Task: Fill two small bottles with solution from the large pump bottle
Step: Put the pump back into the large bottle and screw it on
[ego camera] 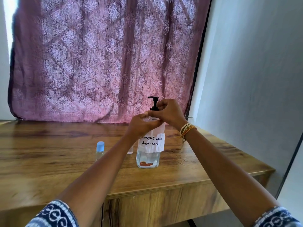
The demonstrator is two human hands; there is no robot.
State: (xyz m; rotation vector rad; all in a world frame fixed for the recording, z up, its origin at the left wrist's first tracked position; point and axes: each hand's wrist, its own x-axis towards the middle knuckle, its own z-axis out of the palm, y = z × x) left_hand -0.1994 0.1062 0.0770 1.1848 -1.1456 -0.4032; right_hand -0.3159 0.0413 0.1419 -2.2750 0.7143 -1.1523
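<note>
The large clear pump bottle [148,158] stands on the wooden table [49,161], with a paper label reading "contact lens solution" and a black pump head [153,102]. My left hand [142,125] grips the bottle's shoulder. My right hand [168,114] pinches the black collar at the base of the pump. A small clear bottle with a blue cap [100,150] stands to the left, partly behind my left forearm. A second small clear bottle [130,150] shows only as a sliver between my left forearm and the big bottle.
A patterned purple curtain [106,59] hangs behind the table. A white wall [254,79] closes the right side, close to the table's right edge. The table's front edge runs just below my forearms.
</note>
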